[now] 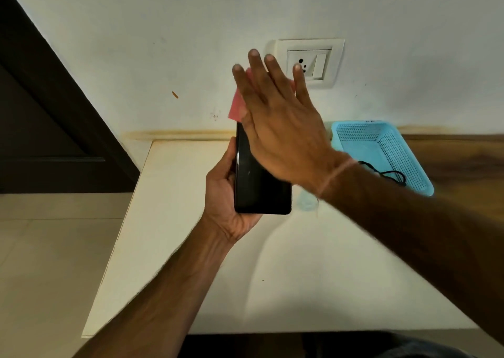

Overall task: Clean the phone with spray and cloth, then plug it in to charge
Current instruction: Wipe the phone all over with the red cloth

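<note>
My left hand (pixel 225 191) grips a black phone (pixel 257 188) from its left side and holds it upright above the table, screen toward me. My right hand (pixel 275 123) lies flat across the phone's upper half with fingers spread, pressing a pink cloth (pixel 236 106) against it. Only the cloth's left edge and a strip near the fingers show; the hand hides the rest. A pale, translucent object (pixel 308 202), blurred and partly hidden by my right forearm, stands on the table just right of the phone; I cannot tell what it is.
A white wall socket with a switch (pixel 311 63) is on the wall behind my right fingers. A light blue perforated basket (pixel 381 150) at the table's back right holds a black cable (pixel 387 173). The cream table (pixel 191 248) ends at left beside a dark door.
</note>
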